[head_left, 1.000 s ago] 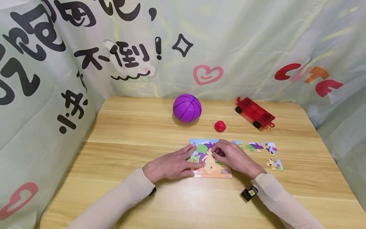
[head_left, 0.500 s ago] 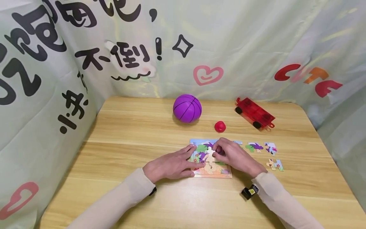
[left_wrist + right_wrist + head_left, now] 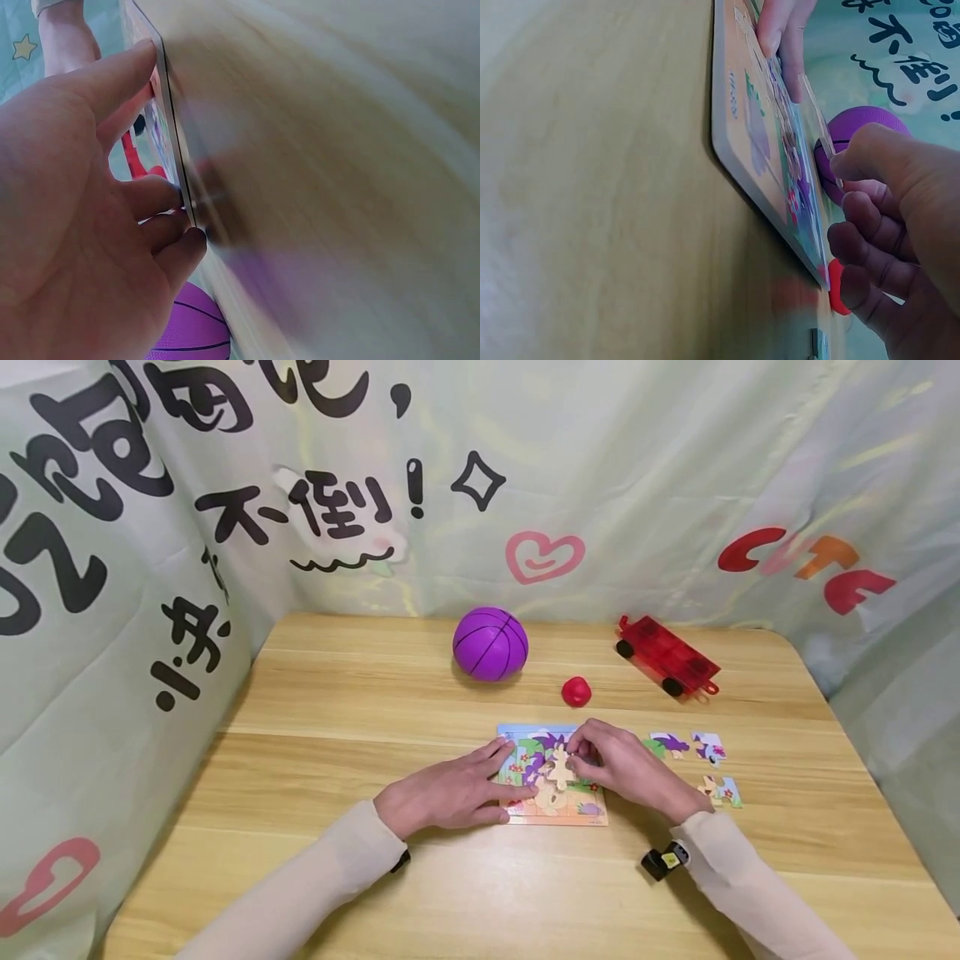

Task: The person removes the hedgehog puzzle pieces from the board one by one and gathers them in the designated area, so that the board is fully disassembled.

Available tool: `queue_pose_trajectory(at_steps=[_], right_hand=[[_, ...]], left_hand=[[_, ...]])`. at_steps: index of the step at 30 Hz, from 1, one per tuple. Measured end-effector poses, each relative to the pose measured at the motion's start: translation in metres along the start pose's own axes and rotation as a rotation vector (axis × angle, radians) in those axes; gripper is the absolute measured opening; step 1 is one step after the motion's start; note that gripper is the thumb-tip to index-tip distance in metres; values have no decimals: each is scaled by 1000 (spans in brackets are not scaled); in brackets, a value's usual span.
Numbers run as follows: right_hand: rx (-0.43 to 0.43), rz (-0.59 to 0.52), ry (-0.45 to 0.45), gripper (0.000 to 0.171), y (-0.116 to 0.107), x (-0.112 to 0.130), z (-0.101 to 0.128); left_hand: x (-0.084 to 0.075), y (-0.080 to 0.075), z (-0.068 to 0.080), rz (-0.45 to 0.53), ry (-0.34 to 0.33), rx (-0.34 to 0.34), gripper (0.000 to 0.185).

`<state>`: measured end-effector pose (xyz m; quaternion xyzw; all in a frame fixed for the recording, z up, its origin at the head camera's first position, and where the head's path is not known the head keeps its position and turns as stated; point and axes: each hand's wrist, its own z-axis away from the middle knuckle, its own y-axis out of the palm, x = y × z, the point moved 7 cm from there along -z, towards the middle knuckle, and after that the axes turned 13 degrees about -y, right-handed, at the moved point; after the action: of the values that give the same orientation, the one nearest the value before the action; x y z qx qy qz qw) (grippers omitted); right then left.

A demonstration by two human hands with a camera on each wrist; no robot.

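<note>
the puzzle board [image 3: 525,814] lay on the counter [image 3: 337,735] in front of the purple ball [image 3: 491,643]. the left hand [image 3: 442,793] pressed flat on the board's left edge, fingers straight. the right hand [image 3: 626,768] pinched a tan piece [image 3: 559,770] tilted above the board's middle. judging by this, the lifting step was in hand; clearing the board called for a steady pull.

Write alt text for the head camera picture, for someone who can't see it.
A person's right hand pinches a tan puzzle piece above a picture puzzle board on a wooden table, while the left hand rests flat on the board's left edge. Loose puzzle pieces lie to the right; a purple ball, a small red toy and a red toy cart sit behind.
</note>
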<state>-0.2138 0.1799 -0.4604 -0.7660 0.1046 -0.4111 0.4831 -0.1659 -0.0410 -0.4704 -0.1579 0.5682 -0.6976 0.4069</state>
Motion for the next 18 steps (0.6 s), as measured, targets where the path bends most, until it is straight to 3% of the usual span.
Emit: queue_pose_trajectory(at_steps=[18], right_hand=[[46, 19, 35, 6, 6, -6, -8]], left_hand=[[-1, -2, 0, -30, 41, -42, 54]])
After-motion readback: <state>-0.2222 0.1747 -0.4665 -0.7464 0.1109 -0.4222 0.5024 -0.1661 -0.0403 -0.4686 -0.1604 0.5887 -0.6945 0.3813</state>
